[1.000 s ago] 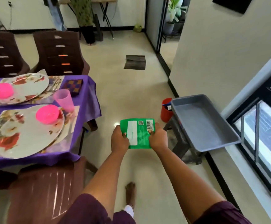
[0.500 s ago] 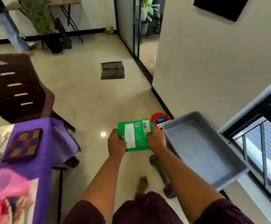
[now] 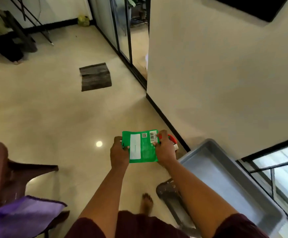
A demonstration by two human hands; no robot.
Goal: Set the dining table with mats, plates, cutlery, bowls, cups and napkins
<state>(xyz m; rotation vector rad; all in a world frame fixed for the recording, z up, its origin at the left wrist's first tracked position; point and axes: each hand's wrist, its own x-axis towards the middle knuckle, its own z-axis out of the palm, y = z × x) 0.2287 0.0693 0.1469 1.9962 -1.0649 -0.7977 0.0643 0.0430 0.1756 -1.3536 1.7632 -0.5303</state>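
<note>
A flat green packet (image 3: pixel 142 148) with a white label and a barcode is held out over the floor in front of me. My left hand (image 3: pixel 119 152) pinches its left edge and my right hand (image 3: pixel 165 150) pinches its right edge near the barcode. A corner of the purple tablecloth (image 3: pixel 23 217) shows at the lower left. The set plates, bowls and cups are out of view.
A grey tray (image 3: pixel 229 182) sits on a stand at the lower right, below a window. A red container (image 3: pixel 172 139) peeks out behind my right hand. A brown chair (image 3: pixel 7 177) stands at the left. A dark floor mat (image 3: pixel 96 77) lies ahead near a doorway.
My view has swung right and away from the table, so the plates, bowls and cup have left the frame. Both hands keep their hold on the green packet.
</note>
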